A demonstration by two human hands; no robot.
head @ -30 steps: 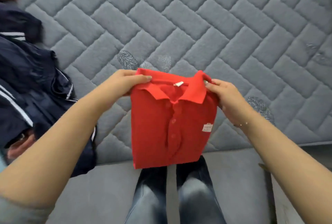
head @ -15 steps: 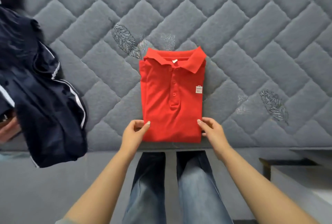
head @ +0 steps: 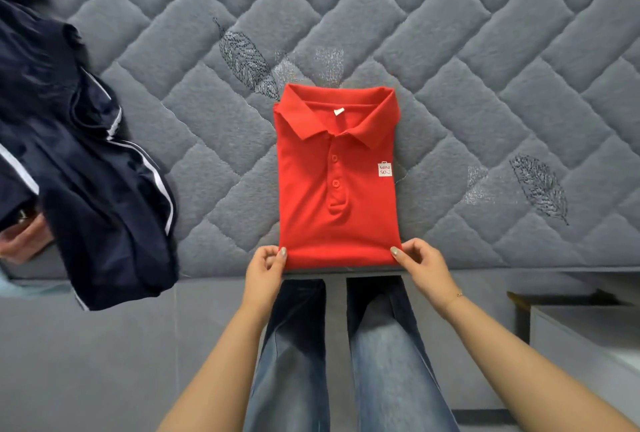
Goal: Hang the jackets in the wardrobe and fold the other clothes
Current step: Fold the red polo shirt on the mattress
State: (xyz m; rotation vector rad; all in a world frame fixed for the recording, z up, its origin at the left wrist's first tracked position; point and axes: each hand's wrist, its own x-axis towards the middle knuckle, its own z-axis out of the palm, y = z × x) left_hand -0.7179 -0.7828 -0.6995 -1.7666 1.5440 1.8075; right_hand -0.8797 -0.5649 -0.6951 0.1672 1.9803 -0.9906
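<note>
On the grey quilted mattress (head: 485, 102), the folded red cotton polo shirt (head: 337, 186), seemingly soft and light, is being pinched at its bottom corners by left hand (head: 265, 267) and right hand (head: 420, 263) fingers.

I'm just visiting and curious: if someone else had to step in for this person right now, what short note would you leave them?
Left hand: pinching the near left corner of the red polo shirt.
Right hand: pinching the near right corner.
The polo lies folded, collar up, flat on the grey quilted mattress, its near edge at the mattress edge.
A dark navy jacket with white stripes lies crumpled at the left, hanging over the mattress edge.
Done: the polo looks folded.
Left: let go of the polo, hang the navy jacket in the wardrobe, which is not in view.
</note>
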